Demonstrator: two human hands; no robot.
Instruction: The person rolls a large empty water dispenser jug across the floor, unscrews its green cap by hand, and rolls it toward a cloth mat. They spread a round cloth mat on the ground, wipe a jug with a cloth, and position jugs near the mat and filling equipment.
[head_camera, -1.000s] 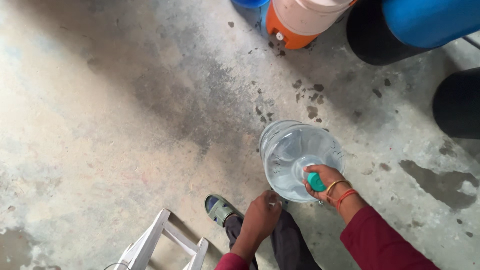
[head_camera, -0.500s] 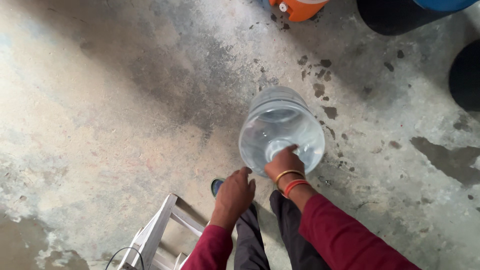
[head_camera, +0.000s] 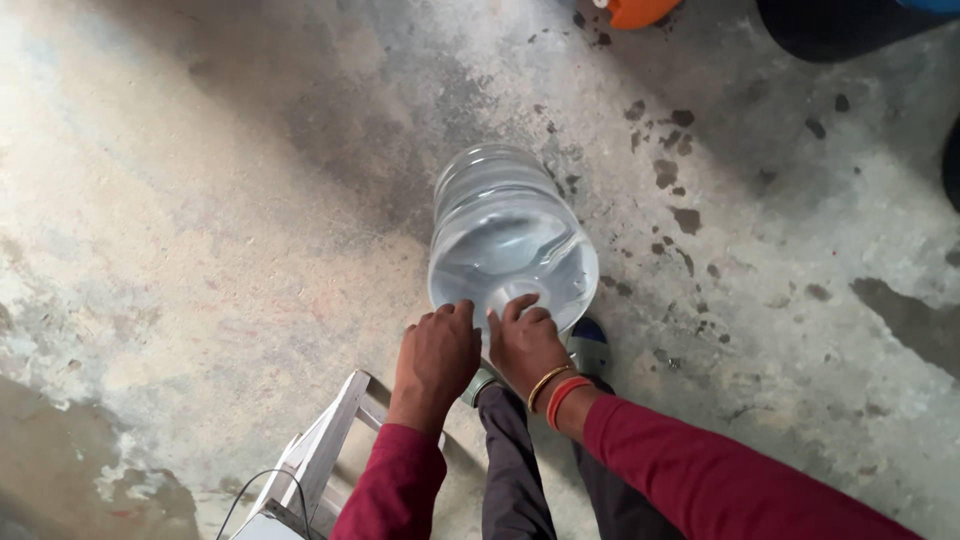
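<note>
A large clear water jug (head_camera: 505, 240) stands on the concrete floor, seen from above. My right hand (head_camera: 525, 345), with gold and red bangles at the wrist, is closed over the jug's neck and hides the cap. My left hand (head_camera: 435, 360) sits right beside it, fingers curled onto the jug's shoulder. Both arms wear dark red sleeves. My shoe (head_camera: 590, 345) shows just below the jug's right side.
A white metal frame (head_camera: 320, 450) with a thin cable (head_camera: 260, 490) stands at the lower left. An orange container (head_camera: 640, 10) and a dark barrel (head_camera: 840, 25) sit at the top edge. Dark wet patches (head_camera: 905, 315) mark the floor on the right.
The jug has shifted left and closer to me. My left hand has risen from beside my leg onto the jug. The right hand now covers the green cap.
</note>
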